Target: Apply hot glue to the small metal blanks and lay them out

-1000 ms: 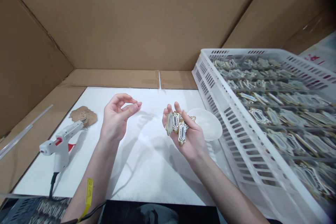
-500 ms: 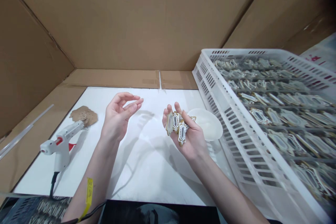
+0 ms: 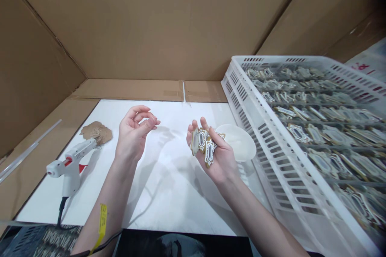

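Observation:
My right hand [image 3: 221, 160] is palm up and cupped round several small ornate plaques [image 3: 209, 151]. They have white scrollwork borders, grey centres and gold-brown edges, and overlap one another across the fingers. Left of it, my left hand [image 3: 134, 132] hovers above the white board with the fingers curled. Its thumb tip meets the fingertips, the index finger stands a little off, and nothing shows between them. Behind my right hand lies a round whitish translucent dish [image 3: 241, 142]. A white hot glue gun [image 3: 71, 164] stands left of my left arm.
A white slotted crate [image 3: 256, 116] on the right holds rows of similar plaques [image 3: 298, 132]. The glue gun's nozzle points at a brown patch [image 3: 96, 132] on the white board [image 3: 171, 209]. Cardboard walls [image 3: 157, 24] enclose the back and sides. A clear stick [image 3: 30, 150] lies far left.
My left hand has drawn slightly left, and its fingers have curled in so the thumb meets the fingertips. My right hand and its plaques have stayed put.

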Motion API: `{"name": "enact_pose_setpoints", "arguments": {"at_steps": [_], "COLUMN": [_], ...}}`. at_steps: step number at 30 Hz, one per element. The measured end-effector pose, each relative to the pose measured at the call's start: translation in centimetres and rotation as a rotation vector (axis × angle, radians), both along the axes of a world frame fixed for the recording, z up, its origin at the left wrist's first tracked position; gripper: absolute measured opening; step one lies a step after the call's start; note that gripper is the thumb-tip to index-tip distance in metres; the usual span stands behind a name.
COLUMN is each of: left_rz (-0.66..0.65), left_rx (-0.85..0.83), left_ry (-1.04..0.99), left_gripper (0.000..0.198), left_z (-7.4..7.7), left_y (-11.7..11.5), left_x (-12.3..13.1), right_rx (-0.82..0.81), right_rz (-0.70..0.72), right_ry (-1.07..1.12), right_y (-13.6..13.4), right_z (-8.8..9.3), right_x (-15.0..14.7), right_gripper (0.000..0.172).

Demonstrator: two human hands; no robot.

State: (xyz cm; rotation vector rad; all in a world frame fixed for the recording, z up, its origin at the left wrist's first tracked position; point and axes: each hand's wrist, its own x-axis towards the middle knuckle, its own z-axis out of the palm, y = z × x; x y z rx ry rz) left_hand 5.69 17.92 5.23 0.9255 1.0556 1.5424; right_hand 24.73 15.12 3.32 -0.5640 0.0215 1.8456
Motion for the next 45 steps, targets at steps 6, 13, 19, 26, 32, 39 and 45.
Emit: {"name": "enact_pose_setpoints", "arguments": {"at_steps": [6,13,19,26,32,39,45], "left_rz": [-0.018,-0.006,-0.001,0.028,0.013,0.009,0.022], "left_rx": [0.014,0.009,-0.026,-0.042,-0.03,-0.044,-0.065], "left_ry": [0.001,-0.023,-0.053,-0.055,-0.048,-0.083,-0.087], "left_gripper": [0.035,0.035,0.044,0.048,0.038,0.044,0.053], "left_z": [-0.14,-0.24,0.09,0.05,-0.12,0.03,0.21], "left_y": [-0.06,0.06,-0.03,0.05,0.12,0.04,-0.01], "left_x": [-0.11,-0.05,0.15,0.03,-0.09,-0.07,-0.11], "right_rx": [-0.009,0.012,0.033,-0.024,-0.017,-0.037,-0.025], "right_rz": [-0.004,0.005,0.012,-0.003,-0.005,-0.01,-0.009], "right_ry": [0.002,-0.002,-0.015,0.004,-0.001,-0.002,0.012], "right_y": [0.01,0.01,-0.03,0.0,0.0,-0.02,0.05], "right_z": [0.06,-0.11,-0.33,0.06,0.07,0.17,-0.01], "right_x": [-0.07,-0.02,0.06,-0.13,-0.18,-0.16,-0.12], "right_gripper": [0.021,0.02,0.019,0.02,0.02,0.021,0.02]}}
